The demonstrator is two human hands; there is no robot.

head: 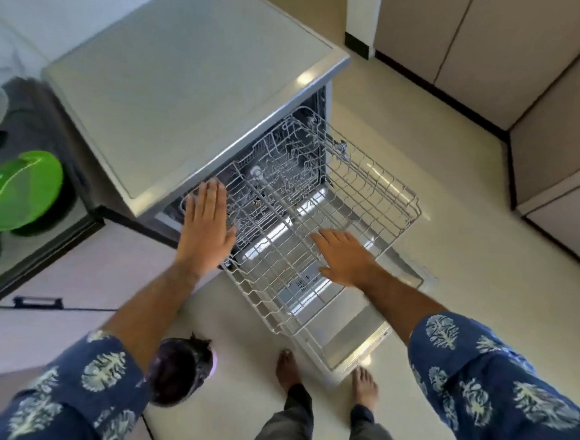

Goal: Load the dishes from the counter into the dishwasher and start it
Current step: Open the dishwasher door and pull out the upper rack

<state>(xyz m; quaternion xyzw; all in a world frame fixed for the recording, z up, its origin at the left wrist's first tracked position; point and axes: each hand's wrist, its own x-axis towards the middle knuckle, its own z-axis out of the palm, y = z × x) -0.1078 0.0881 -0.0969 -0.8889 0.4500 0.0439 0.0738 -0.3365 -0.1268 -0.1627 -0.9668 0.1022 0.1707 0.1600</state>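
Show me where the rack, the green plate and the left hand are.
rack (369,191): head view, on its bare wire grid.
green plate (23,191): head view, middle of its face.
left hand (205,227): head view, back of the hand.

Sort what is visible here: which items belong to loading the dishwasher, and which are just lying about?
Belongs to the job:
dishwasher, door down
pulled-out wire rack, no dishes in it
green plates on the counter
left hand and right hand, flat over the rack

Just lying about:
dark round object on the floor
cabinets
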